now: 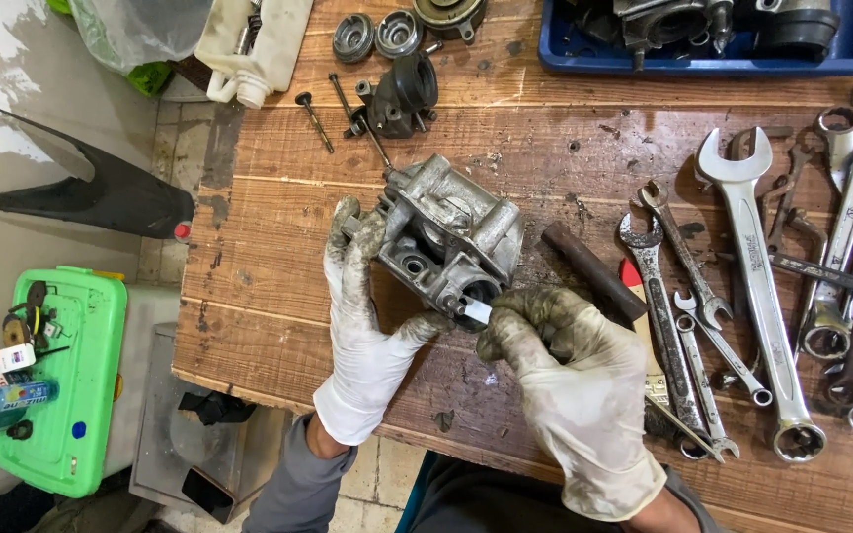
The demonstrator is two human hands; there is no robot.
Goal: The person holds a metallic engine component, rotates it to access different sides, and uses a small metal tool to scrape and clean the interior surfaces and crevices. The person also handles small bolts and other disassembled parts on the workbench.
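My left hand [362, 326], in a dirty white glove, grips a grey cast-metal engine part [451, 237] from its left side and holds it tilted on the wooden workbench [278, 286]. My right hand [570, 380], gloved the same way, pinches a small white piece [476, 312] against a round opening at the part's lower right corner. A thin rod sticks out of the part's top left.
Several wrenches [757, 286] lie spread at the right. A dark cylindrical bar [592, 272] lies beside my right hand. Valves [315, 120], a black housing [402, 96] and round metal parts sit at the back, beside a blue tray [555, 44]. A green box [61, 385] stands on the floor at left.
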